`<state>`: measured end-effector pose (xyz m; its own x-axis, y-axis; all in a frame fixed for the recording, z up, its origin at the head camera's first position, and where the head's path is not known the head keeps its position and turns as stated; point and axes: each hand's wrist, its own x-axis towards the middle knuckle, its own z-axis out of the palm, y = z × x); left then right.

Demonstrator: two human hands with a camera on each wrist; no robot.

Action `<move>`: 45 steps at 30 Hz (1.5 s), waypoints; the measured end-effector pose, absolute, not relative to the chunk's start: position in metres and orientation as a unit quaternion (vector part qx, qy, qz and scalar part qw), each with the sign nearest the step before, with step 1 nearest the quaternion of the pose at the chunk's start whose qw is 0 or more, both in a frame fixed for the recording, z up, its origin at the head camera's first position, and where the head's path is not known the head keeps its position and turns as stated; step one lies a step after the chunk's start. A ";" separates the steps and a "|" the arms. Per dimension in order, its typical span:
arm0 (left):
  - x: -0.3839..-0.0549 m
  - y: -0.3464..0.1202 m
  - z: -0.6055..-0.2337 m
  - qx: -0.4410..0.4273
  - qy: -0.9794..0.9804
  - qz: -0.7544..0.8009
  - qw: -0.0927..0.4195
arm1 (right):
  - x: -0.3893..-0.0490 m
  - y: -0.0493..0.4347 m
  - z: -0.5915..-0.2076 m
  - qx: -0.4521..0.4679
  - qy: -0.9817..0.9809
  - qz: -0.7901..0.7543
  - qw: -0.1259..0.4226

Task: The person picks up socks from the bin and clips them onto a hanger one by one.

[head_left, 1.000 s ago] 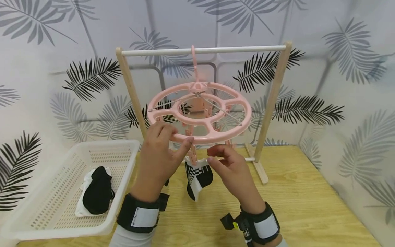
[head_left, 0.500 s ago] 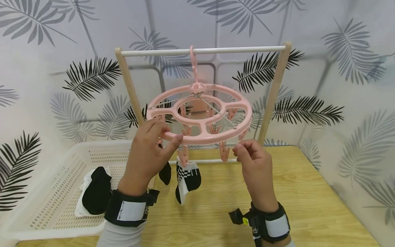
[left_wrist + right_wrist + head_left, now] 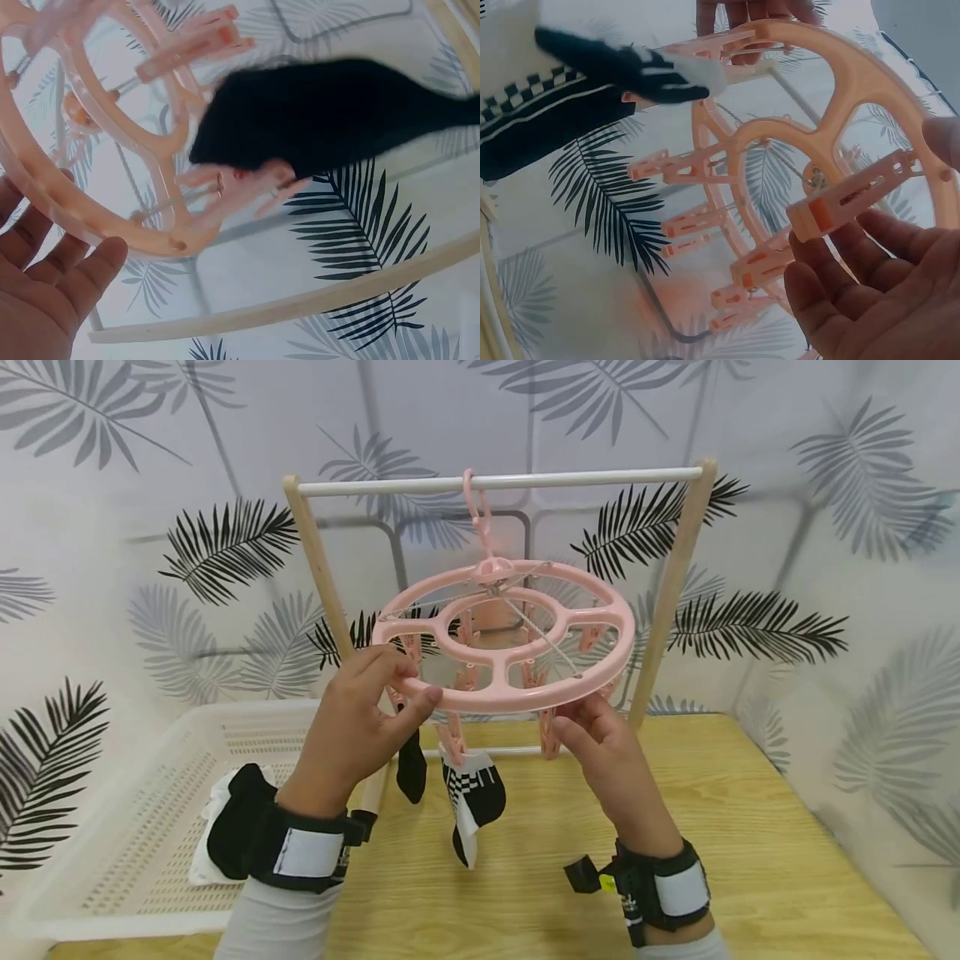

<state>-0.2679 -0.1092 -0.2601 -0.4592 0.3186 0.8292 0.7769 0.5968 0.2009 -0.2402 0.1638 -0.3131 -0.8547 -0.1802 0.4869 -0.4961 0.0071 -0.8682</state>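
A round pink clip hanger (image 3: 498, 697) hangs by its hook from the rack's white bar, tilted toward me. My left hand (image 3: 358, 714) holds its front-left rim between thumb and fingers. At the front right, my right hand (image 3: 609, 758) is under the rim beside a dangling clip (image 3: 550, 735); the right wrist view shows its fingers loosely bent behind that clip (image 3: 847, 199), not pinching it. A black-and-white checked sock (image 3: 474, 797) hangs from a front clip. A black sock (image 3: 411, 768), partly behind my left hand, hangs from another clip, seen larger as the black sock (image 3: 315, 116) in the left wrist view.
A white plastic basket (image 3: 127, 927) stands at the left with black and white cloth items (image 3: 238, 818) inside. The rack's wooden posts (image 3: 678, 577) rise on both sides of the hanger. A wood-grain table (image 3: 750, 843) lies beneath.
The hanger has turned, shifting the checked sock left, then slightly back right. My right hand has moved right from near that sock, then up to the bare clip at the front right.
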 end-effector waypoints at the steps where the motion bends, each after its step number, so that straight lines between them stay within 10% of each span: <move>1: -0.268 -0.110 -0.260 -0.346 -0.802 -0.291 0.390 | -0.241 0.163 -0.313 0.251 -0.696 0.663 0.114; 45: -0.285 -0.118 -0.270 -0.328 -0.801 -0.313 0.392 | -0.241 0.148 -0.322 0.216 -0.679 0.699 0.055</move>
<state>-0.2849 -0.1177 -0.2697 -0.4780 0.2798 0.8326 0.7703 0.5890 0.2443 -0.2405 0.1477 -0.3216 -0.9010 -0.2159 0.3764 -0.3699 -0.0713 -0.9263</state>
